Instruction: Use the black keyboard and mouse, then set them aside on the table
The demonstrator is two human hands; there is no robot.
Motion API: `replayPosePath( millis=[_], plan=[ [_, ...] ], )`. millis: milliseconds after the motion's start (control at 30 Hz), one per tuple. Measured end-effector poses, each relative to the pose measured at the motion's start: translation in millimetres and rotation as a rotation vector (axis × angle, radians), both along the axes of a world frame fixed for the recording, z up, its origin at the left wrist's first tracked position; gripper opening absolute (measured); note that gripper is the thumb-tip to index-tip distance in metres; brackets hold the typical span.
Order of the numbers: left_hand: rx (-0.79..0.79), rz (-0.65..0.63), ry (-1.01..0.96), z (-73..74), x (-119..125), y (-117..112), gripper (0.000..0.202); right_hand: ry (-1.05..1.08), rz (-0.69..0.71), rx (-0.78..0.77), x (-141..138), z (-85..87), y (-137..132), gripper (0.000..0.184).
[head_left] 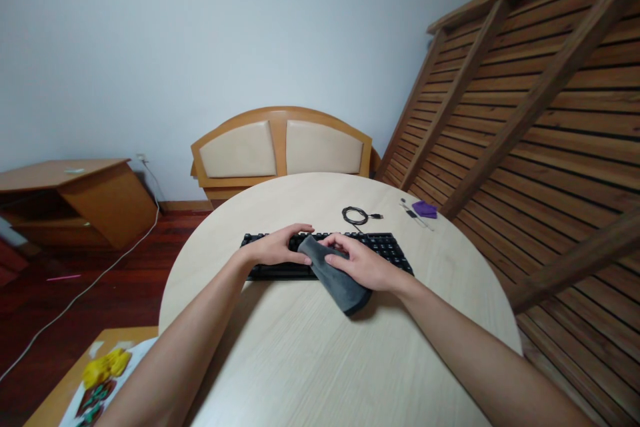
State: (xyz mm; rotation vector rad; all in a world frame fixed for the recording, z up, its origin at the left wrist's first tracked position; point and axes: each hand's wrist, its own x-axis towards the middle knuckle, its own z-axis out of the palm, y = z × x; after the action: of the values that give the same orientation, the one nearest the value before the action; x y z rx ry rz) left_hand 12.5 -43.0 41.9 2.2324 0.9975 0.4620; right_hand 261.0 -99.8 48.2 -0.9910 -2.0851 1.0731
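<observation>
A black keyboard lies across the middle of a round pale wooden table. My left hand rests flat on the keyboard's left half, fingers stretched toward the centre. My right hand lies over a grey cloth, fingers curled on it and pressing it against the keys. The cloth's lower end hangs off the keyboard's front edge onto the table. The keys under both hands are hidden.
A coiled black cable lies behind the keyboard. A purple object and a small tool sit at the table's right rear. Beyond stand a wooden headboard, a slatted wooden frame, and a low cabinet.
</observation>
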Motion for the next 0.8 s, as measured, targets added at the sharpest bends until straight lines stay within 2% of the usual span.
replayPosePath(
  millis=[100,200,333,433,500,567,633,700,800],
  plan=[
    [-0.137,-0.107,-0.183,3.1,12,-4,0.058,0.144,-0.007,-0.131,5,-8.7,4,0.019],
    [-0.238,-0.081,-0.378,-0.6,23,-6,0.048,0.286,-0.025,-0.207,6,-15.0,8,0.021],
    [-0.281,0.045,-0.662,-13.3,45,-11,0.057,0.422,-0.095,-0.178,4,-17.8,12,0.025],
    [-0.269,0.124,-0.754,-20.4,64,-17,0.064,0.435,-0.17,-0.096,4,-18.1,15,0.028],
    [-0.26,0.172,-0.78,-19.3,71,-21,0.063,0.436,-0.18,-0.065,7,-18.5,18,0.029],
    [-0.231,0.228,-0.821,-11.2,70,-22,0.06,0.435,-0.187,-0.025,13,-19.0,23,0.029],
    [-0.157,0.312,-0.864,3.5,61,-18,0.054,0.397,-0.206,0.039,21,-19.5,28,0.029],
    [0.034,0.44,-0.845,20.7,45,-11,0.046,0.29,-0.211,0.124,32,-20.0,34,0.028],
    [0.468,0.539,-0.507,37.2,20,2,0.034,0.007,-0.176,0.292,49,-22.0,40,0.034]
  ],
)
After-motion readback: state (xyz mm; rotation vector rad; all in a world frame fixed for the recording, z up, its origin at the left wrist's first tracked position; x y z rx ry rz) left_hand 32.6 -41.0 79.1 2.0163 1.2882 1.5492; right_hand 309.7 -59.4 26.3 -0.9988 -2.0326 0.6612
